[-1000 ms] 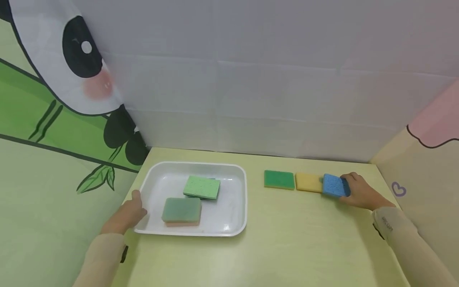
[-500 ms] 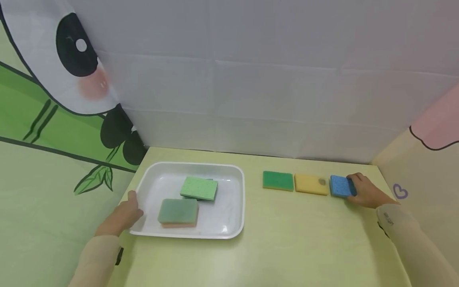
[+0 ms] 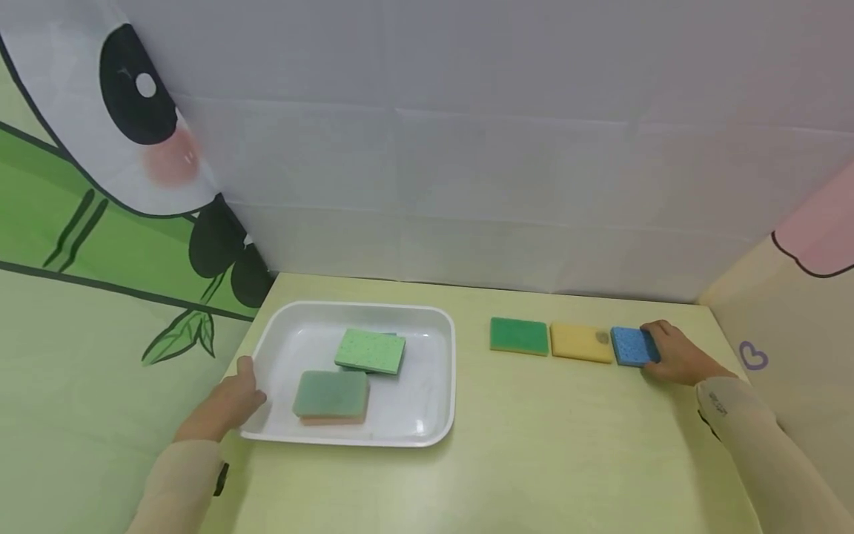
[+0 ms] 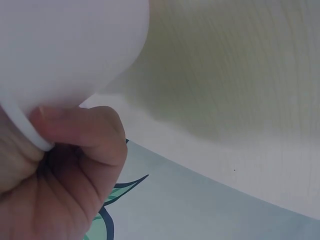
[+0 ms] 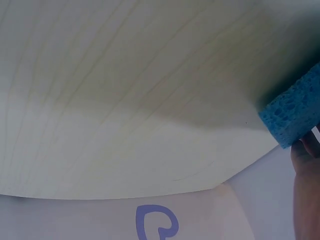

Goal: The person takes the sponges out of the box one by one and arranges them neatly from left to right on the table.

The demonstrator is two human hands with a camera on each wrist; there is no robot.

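My left hand (image 3: 223, 404) grips the left rim of a white tray (image 3: 347, 443); in the left wrist view its fingers (image 4: 100, 132) curl round the tray edge. Inside the tray lie a light green sponge (image 3: 371, 350), with a darker piece showing from under it, and a thicker grey-green sponge (image 3: 330, 394) with a pinkish underside. At the right end of the table my right hand (image 3: 680, 356) holds a blue sponge (image 3: 630, 346) by its right side. The blue sponge (image 5: 295, 110) shows its porous edge in the right wrist view.
Left of the blue sponge, in one row, lie a yellow sponge (image 3: 577, 343) with a dark spot and a green sponge (image 3: 519, 336). The pale yellow table (image 3: 534, 445) meets a white wall at the back and printed walls on both sides.
The blue sponge has moved right and down, off the yellow sponge's end to beside it, uncovering the dark spot. My left hand keeps its grip on the tray.
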